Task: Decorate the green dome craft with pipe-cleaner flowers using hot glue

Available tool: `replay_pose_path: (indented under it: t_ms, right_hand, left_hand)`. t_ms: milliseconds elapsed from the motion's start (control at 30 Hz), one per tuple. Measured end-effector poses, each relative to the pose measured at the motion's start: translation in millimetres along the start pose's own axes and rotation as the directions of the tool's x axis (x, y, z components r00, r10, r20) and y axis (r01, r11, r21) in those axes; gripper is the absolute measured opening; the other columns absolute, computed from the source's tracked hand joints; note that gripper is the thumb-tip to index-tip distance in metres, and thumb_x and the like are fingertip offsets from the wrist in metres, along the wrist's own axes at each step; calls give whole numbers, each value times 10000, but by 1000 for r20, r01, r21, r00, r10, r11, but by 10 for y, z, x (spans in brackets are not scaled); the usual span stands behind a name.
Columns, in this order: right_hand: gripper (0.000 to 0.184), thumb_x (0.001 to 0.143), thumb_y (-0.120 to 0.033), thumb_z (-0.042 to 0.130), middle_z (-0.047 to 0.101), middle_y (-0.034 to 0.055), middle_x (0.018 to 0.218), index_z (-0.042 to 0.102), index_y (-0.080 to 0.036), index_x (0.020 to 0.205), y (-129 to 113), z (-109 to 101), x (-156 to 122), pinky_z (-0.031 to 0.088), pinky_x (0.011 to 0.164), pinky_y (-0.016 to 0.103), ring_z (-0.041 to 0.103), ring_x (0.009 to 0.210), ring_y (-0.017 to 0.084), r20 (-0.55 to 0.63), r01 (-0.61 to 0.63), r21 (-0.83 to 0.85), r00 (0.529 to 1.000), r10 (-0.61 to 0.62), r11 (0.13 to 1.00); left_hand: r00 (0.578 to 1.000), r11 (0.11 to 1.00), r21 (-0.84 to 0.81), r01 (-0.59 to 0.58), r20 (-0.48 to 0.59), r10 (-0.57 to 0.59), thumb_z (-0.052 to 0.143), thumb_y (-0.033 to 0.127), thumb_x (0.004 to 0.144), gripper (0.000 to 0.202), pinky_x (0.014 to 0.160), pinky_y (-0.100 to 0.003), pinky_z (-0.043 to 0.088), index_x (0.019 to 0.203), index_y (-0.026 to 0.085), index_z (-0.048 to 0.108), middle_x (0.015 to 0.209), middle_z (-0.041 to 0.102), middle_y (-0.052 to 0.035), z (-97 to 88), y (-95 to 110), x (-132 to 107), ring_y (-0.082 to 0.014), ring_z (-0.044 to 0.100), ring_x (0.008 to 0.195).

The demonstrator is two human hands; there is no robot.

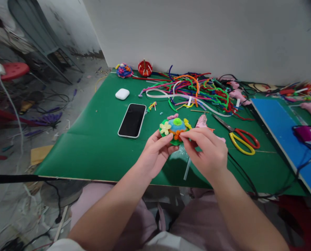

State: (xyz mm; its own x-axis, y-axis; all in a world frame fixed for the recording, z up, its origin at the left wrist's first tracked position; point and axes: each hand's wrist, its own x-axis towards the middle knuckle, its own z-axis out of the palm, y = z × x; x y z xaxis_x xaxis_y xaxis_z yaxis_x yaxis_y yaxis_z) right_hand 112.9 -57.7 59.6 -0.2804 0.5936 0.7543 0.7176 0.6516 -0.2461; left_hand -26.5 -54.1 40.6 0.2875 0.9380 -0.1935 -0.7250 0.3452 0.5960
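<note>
My left hand (155, 152) grips a small round craft hat (178, 127) by its green edge, thumb on top. It looks made of coiled pipe cleaners, with a blue crown, a bright green centre and an orange band. Around it sit flowers: a pale yellow one (165, 128) at the left, pink and yellow ones behind, and an orange flower (177, 135) in front. My right hand (206, 148) pinches at the orange flower, thumb and forefinger together. Behind that hand lies a pink glue gun (202, 121), partly hidden, with a clear glue stick (187, 169) below.
Scissors (236, 136) with red and yellow handles lie to the right, beside a blue board (281, 129). A phone (132, 120) and a white earbud case (122, 94) are at left. Tangled pipe cleaners (197, 87) fill the back. A black cable (240, 170) crosses the green table (92, 150).
</note>
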Motion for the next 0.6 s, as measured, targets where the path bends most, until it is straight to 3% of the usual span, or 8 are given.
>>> replay_pose_path:
  t_ms: [600]
  right_hand:
    - [126,752,-116,598,647,23,801,584,-182,859,-1,-3,-3,494,630,215,616,722,115,13,-58,53,998,58,997]
  left_hand:
    - [1000,998,51,-30,-7,30,624,146,725,179,589,-185,517,902,168,609,912,629,1,-2,-12,0,-87,592,754]
